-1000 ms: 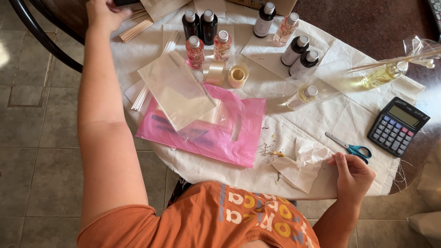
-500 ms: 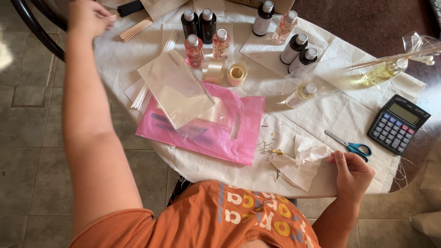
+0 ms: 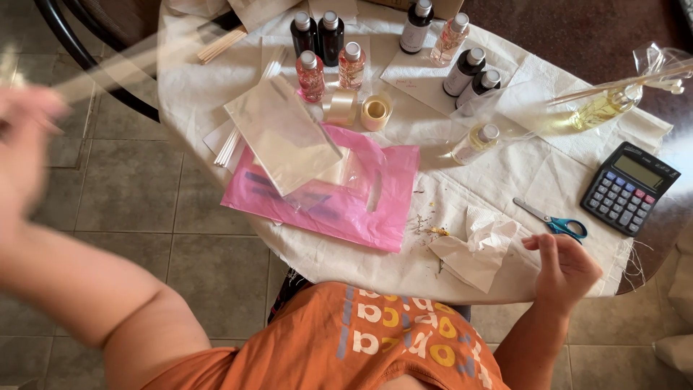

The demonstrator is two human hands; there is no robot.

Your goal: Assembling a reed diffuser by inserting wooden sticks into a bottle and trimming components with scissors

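My left hand (image 3: 25, 137) is off the bench (image 3: 548, 173) to the left, blurred, with pale sticks (image 3: 123, 65) streaking up from it, though I cannot tell how it grips them. My right hand (image 3: 567, 271) rests at the near edge, fingers loosely curled and clamped on nothing, touching the crumpled tissue (image 3: 480, 245) just below the scissors (image 3: 556, 222); the calculator (image 3: 629, 188) sits further right and a pink bag (image 3: 339, 195) lies mid-bench under a clear pouch (image 3: 285, 133)
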